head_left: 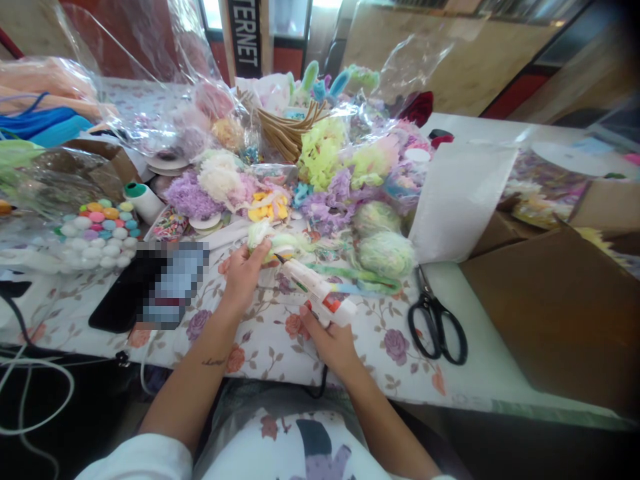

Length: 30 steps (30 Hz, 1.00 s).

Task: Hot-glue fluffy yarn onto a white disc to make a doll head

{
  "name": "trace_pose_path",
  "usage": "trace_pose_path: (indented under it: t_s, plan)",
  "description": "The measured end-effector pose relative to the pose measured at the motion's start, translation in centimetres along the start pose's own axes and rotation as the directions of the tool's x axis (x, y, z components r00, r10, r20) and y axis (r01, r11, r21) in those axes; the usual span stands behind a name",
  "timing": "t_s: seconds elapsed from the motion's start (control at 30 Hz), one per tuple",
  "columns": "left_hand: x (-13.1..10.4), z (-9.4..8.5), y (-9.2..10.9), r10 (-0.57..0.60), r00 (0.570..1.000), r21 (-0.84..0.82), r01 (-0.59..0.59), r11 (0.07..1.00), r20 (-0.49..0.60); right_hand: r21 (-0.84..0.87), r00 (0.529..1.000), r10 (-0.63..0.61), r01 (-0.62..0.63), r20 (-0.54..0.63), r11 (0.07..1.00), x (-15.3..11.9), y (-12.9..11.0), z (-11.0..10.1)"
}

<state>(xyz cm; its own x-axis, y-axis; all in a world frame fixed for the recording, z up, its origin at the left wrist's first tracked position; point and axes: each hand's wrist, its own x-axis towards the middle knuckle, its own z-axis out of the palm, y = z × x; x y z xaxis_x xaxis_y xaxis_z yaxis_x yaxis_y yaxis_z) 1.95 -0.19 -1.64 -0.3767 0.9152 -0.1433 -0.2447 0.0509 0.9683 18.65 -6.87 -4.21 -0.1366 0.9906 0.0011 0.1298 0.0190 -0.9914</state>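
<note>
My right hand [331, 340] is closed round the handle of a white glue gun [313, 285], whose dark nozzle points up and left. In my left hand [245, 273] is a small pale yellow-green fluffy piece [260, 235], pinched between the fingers. The nozzle is close beside that piece; whether they touch cannot be made out. Just beyond the glue gun, green and blue fuzzy strips [370, 280] lie on the flowered cloth, next to a pale green ball of yarn [387, 255].
Black-handled scissors [437, 330] lie at the right, beside a brown cardboard box [555, 313]. Two phones [123, 290] rest at the left near bagged pompoms [100, 233]. Yarn bundles [325, 153] and brown stems [287, 130] fill the back. A white cable [70, 393] hangs at the left edge.
</note>
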Motion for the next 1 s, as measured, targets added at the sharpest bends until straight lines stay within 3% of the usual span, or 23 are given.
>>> trace_pose_path:
  t_s: [0.77,1.0]
  plan:
    - [-0.12,0.01,0.37,-0.005,0.998,-0.115,0.012,0.993,0.06,0.005,0.993,0.015,-0.015,-0.118,1.0,0.18,0.82,-0.62]
    - [-0.16,0.1,0.57,-0.025,0.997,-0.106,0.032,0.994,0.066,-0.004,0.999,-0.012,0.011,-0.052,1.0,0.03,0.27,-0.32]
